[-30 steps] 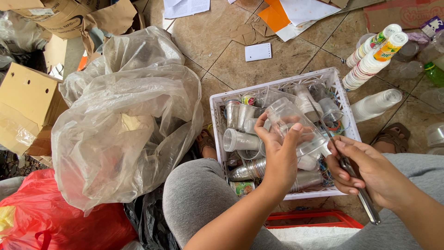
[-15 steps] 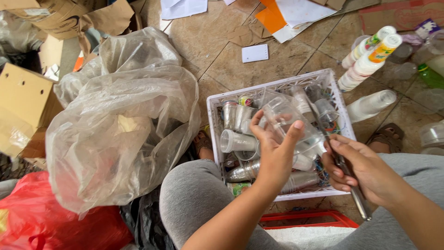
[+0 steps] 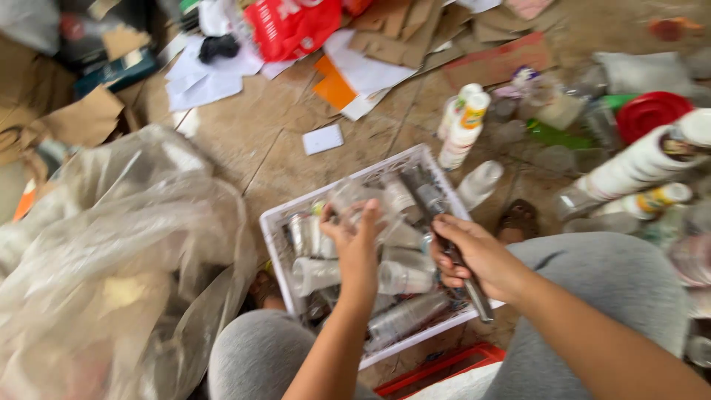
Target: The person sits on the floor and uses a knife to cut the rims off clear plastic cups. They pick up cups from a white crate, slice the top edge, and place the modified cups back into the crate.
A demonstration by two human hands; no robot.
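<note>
Underfoot, brown tiled floor point(image 3: 244, 148) strewn with papers point(image 3: 363, 70) and cardboard point(image 3: 70, 122).

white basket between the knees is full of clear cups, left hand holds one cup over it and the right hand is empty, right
Not quite. The head view shows the right hand closed in a grip on a dark, slim tool, so it is not empty. The rest stands: the left hand holds a clear cup over the white basket.
</note>
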